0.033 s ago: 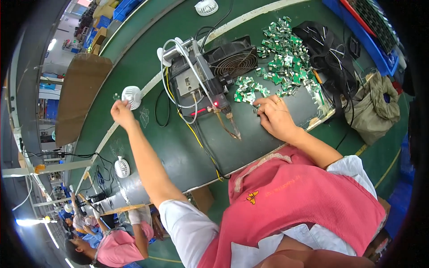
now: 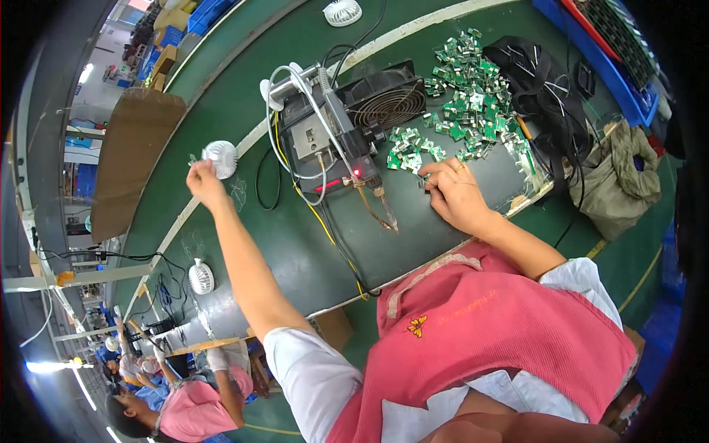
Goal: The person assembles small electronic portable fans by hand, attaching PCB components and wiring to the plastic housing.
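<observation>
Out to the left, my left hand point(image 2: 210, 186) reaches over the green bench, its fingers drawn together at the lower left edge of a small white fan point(image 2: 221, 159) with a round grille. The fingertips appear to grip the fan, though the exact contact is partly hidden. My right hand point(image 2: 459, 195) rests at the near edge of a pile of small green circuit boards point(image 2: 473, 103). Its thumb and fingers are closed around something small and dark, mostly hidden. Between my hands a soldering iron point(image 2: 385, 207) points toward me in its stand.
A black box-shaped fan point(image 2: 388, 100) stands behind the soldering station point(image 2: 317, 140). Other white fans point(image 2: 201, 277) lie on the green surface. Dark straps point(image 2: 535, 81), a blue crate point(image 2: 635, 88) and an olive cloth bag point(image 2: 620, 173) are at the right. A co-worker point(image 2: 196, 410) sits lower left.
The white fan by my left hand has shifted slightly right and turned a little. My left hand has moved slightly with it. My right hand stays in place.
</observation>
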`<state>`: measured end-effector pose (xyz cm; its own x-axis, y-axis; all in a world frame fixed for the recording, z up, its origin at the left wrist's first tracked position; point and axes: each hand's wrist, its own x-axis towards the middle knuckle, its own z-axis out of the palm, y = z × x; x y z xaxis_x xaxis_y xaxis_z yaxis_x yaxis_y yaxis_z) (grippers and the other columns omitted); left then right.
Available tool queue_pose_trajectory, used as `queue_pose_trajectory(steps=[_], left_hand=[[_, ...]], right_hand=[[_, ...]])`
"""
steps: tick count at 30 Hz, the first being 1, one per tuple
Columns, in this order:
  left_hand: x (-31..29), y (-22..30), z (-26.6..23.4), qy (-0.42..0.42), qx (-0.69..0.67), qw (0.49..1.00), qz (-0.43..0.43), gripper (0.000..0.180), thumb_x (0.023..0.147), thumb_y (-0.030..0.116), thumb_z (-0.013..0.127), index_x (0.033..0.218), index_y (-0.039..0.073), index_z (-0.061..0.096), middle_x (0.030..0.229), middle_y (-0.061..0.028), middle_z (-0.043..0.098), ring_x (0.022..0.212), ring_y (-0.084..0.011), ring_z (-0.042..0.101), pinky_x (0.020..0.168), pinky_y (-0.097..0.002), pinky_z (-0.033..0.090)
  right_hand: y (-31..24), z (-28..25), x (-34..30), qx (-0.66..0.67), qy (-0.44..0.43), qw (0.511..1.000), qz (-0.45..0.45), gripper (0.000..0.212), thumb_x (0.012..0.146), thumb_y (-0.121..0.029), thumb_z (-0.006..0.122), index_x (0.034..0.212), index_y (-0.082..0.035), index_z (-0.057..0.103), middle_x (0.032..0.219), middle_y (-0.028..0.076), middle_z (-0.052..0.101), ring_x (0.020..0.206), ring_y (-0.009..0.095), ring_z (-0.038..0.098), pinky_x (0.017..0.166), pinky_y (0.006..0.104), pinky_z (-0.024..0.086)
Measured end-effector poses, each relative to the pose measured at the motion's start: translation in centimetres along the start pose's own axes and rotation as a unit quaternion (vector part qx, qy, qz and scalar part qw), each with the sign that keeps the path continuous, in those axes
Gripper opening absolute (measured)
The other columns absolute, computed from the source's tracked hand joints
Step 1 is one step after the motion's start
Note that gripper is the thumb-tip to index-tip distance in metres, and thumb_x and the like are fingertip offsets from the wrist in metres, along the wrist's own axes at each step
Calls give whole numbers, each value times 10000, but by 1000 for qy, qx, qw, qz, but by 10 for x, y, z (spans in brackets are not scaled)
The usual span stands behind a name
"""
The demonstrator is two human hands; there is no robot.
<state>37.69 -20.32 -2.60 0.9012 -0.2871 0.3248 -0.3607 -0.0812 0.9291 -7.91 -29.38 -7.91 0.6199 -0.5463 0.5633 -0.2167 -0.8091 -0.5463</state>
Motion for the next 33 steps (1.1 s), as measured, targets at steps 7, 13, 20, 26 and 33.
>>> queue_pose_trajectory(steps=[7, 13, 20, 26, 33], left_hand=[[-35, -13, 9, -95, 74, 989, 89, 589, 906, 217, 542, 1353, -52, 268, 1352, -200, 345, 1215, -256, 428, 991, -330, 349], [-51, -45, -36, -158, 179, 971, 31, 552, 903, 294, 537, 1307, -47, 378, 1298, -211, 448, 1166, -251, 478, 953, -328, 390], [-28, -37, -16, -178, 248, 952, 7, 462, 879, 348, 562, 1131, -39, 546, 1030, -172, 617, 966, -237, 587, 852, -328, 438], [-26, 7, 26, -180, 44, 980, -68, 674, 925, 346, 486, 1435, 58, 152, 1472, -159, 210, 1342, -242, 258, 1074, -323, 204], [-41, -25, -5, -200, 175, 963, 41, 587, 908, 348, 513, 1366, 27, 338, 1348, -201, 404, 1203, -281, 447, 991, -353, 350]], right_hand=[[1, -2, -1, 23, -5, 1000, -2, 264, 645, 61, 565, 852, -83, 487, 967, 36, 588, 817, 256, 522, 717, 361, 368], [2, -1, 1, 34, -6, 999, -19, 260, 634, 28, 594, 840, -82, 479, 950, 45, 585, 824, 253, 509, 740, 362, 363], [-3, -3, -1, 13, -17, 999, -27, 287, 636, -27, 660, 822, -81, 447, 917, 71, 544, 844, 272, 490, 758, 368, 367], [3, 3, -4, -49, -55, 997, -19, 348, 626, -61, 713, 829, -57, 430, 912, 96, 514, 866, 295, 477, 749, 400, 375], [-2, -2, 2, 20, -40, 999, -7, 302, 652, -46, 696, 817, -71, 444, 909, 74, 540, 888, 292, 476, 777, 389, 382]])
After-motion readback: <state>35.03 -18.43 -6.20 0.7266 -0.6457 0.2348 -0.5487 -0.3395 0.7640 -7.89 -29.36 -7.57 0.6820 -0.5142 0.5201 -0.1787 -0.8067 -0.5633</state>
